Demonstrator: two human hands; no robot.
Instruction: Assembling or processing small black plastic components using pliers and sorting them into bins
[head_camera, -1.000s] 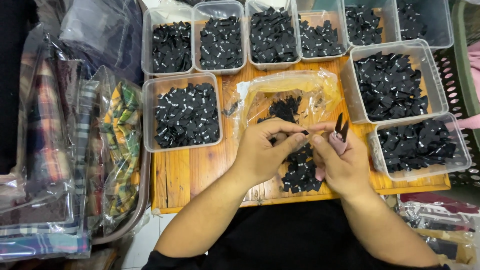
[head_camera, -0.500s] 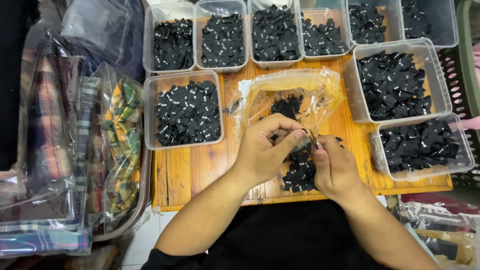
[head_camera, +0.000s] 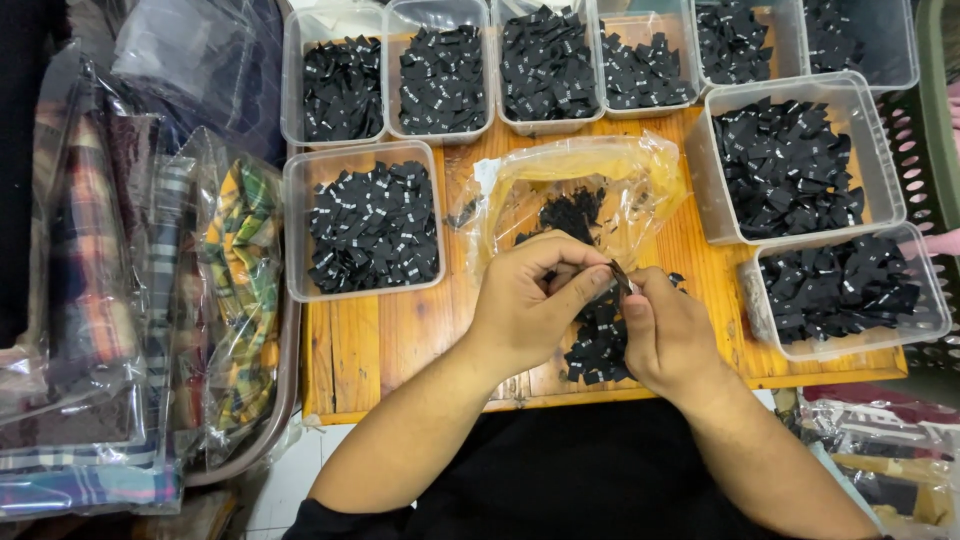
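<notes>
My left hand (head_camera: 528, 300) and my right hand (head_camera: 668, 335) meet over a wooden board (head_camera: 400, 345). Together their fingertips pinch a small black fabric label (head_camera: 620, 277). Both hands are closed around it, thumbs pressed in. Just under them lies a loose pile of the same black labels (head_camera: 598, 345), partly hidden by my right hand. Behind the hands, a crumpled clear plastic bag (head_camera: 590, 180) holds a few more labels.
Clear plastic tubs of black labels ring the board: one at the left (head_camera: 365, 220), several along the back (head_camera: 545, 65), two at the right (head_camera: 790, 160) (head_camera: 845, 290). Bagged plaid fabrics (head_camera: 235, 290) are stacked at the left. A green crate (head_camera: 935, 150) stands at the right.
My right hand has closed and moved left to meet my left hand. The dark piece that stood up from its fingers is now pinched between both hands.
</notes>
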